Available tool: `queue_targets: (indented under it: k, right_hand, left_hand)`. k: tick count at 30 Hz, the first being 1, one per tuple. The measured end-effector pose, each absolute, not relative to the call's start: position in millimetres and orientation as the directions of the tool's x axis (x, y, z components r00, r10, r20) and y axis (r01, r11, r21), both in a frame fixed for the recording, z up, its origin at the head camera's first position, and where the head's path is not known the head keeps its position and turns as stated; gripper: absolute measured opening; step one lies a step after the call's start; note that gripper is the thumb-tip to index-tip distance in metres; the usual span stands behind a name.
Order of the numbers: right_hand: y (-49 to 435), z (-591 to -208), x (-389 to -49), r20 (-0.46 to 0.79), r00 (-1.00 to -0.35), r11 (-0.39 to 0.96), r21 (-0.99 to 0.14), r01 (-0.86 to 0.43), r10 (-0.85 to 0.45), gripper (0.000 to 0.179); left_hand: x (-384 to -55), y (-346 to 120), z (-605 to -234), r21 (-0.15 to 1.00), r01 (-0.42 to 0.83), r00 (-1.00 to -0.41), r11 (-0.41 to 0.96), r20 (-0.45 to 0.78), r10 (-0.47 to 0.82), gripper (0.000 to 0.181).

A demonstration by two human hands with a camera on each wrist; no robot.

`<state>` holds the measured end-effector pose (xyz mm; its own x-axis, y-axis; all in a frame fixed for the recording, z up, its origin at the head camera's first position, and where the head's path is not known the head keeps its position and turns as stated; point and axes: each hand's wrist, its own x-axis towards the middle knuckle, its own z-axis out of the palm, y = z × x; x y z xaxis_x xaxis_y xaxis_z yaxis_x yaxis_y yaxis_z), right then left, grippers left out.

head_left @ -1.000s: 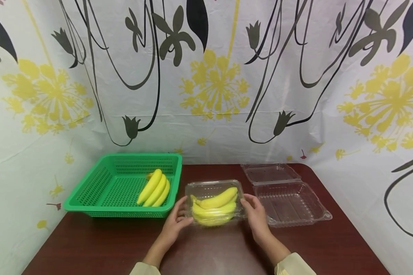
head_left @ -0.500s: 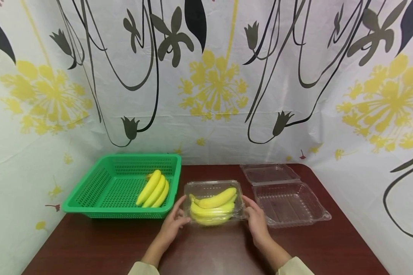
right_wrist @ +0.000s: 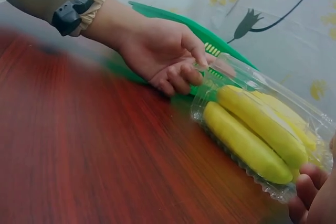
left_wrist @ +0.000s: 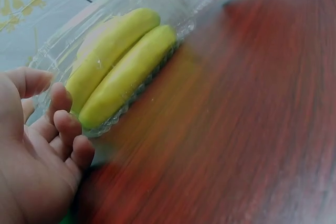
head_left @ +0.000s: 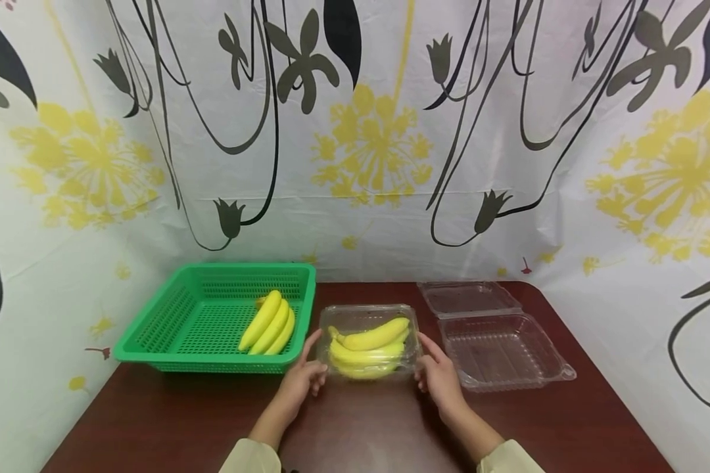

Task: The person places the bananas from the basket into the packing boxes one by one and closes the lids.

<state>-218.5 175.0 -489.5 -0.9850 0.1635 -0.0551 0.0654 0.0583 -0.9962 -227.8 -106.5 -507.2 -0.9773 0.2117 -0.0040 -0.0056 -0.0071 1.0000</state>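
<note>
A clear plastic clamshell box (head_left: 363, 316) with yellow bananas (head_left: 369, 357) inside is at the middle of the table, its lid down over them. My left hand (head_left: 298, 383) holds the box's left end; in the left wrist view its thumb and forefinger are at the edge, with the other fingers curled. At the opposite end, my right hand (head_left: 440, 380) grips the right side, forefinger along the edge and other fingers bent. Through the plastic, the bananas (right_wrist: 252, 135) lie side by side in the right wrist view. The right thumb is mostly hidden.
To the left stands a green perforated basket (head_left: 213, 359) containing a bunch of bananas (head_left: 269, 323). An open clear clamshell box (head_left: 499, 351) lies at the right, its lid folded back. A patterned cloth (head_left: 378, 236) hangs behind the dark red table (head_left: 367, 420).
The banana box has shifted slightly away from me. Both hands have changed their hold, thumbs moving off the front corners and fingers curling at the sides.
</note>
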Motion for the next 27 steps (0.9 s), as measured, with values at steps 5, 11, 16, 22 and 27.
queue_targets:
  k: [5,11,16,22,27]
  right_hand:
    - [179,-493,-223,-0.066,-0.993,-0.022,-0.998,0.064,0.099,0.057]
    - [180,-496,-228,-0.063,-0.994,-0.083,-0.995,0.056,0.085,0.053]
    - [179,-497,-232,-0.045,-0.996,-0.097,-0.995,0.037,0.082,0.051]
    - [178,-497,-234,-0.051,-0.994,-0.126,-0.991,0.039,0.097,0.049]
    - [177,-497,-235,-0.045,-0.994,-0.149,-0.988,0.030,0.102,0.050]
  left_hand:
    - [-232,-101,-508,0.998,-0.037,-0.977,-0.051,-0.026,0.210,0.075]
    - [-237,-98,-508,0.996,-0.042,-0.977,-0.079,-0.025,0.211,0.074]
    - [-241,-97,-507,0.995,-0.053,-0.976,-0.089,-0.033,0.214,0.074]
    - [-242,-95,-505,0.995,-0.057,-0.977,-0.087,-0.038,0.210,0.074]
    - [-243,-95,-506,0.993,-0.062,-0.977,-0.101,-0.039,0.212,0.074]
